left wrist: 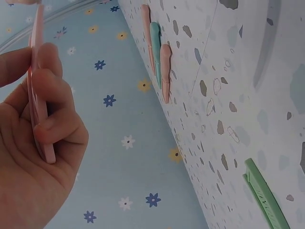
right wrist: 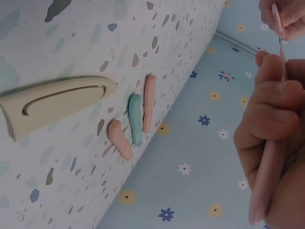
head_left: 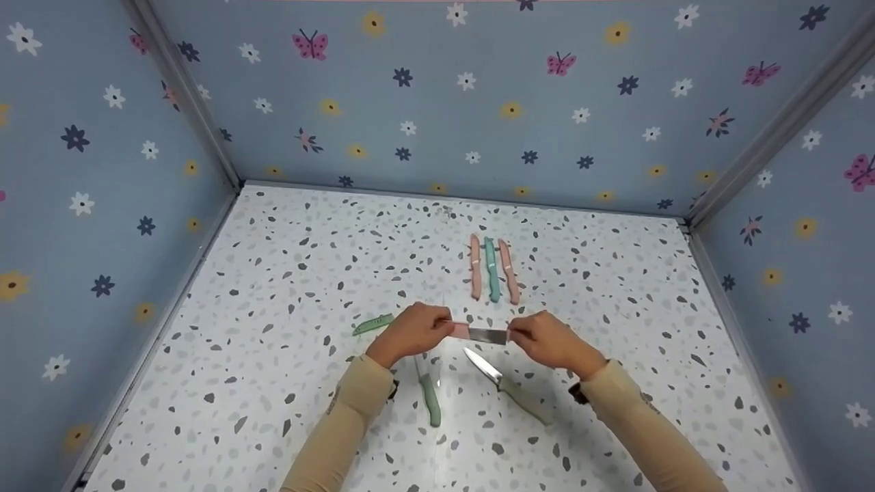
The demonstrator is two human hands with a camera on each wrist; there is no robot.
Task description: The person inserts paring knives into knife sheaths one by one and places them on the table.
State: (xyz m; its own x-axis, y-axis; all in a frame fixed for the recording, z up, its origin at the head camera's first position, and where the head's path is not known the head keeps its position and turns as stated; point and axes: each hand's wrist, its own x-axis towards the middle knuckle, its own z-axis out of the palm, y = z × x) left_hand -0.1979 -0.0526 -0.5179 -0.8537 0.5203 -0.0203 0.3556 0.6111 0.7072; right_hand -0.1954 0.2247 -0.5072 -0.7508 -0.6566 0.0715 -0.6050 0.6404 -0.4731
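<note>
Over the middle of the table, my right hand (head_left: 550, 339) grips the pink handle (right wrist: 268, 179) of a knife. Its bare steel blade (head_left: 487, 335) spans the gap between the hands, and its far end meets a pink sheath (head_left: 460, 331). My left hand (head_left: 415, 330) holds that sheath with curled fingers; how deep the blade sits in it is hidden. Below the hands lie an unsheathed cream-handled knife (head_left: 523, 402) and a green-handled knife (head_left: 430, 402), its blade partly behind my left arm. A green sheath (head_left: 372, 324) lies left of my left hand.
Beyond the hands, two pink knives (head_left: 476, 266) (head_left: 509, 272) and a teal knife (head_left: 491, 270) lie side by side in sheaths. A cream sheath (right wrist: 62, 102) shows on the table in the right wrist view. Flowered panels (head_left: 437, 89) wall the speckled table (head_left: 273, 273).
</note>
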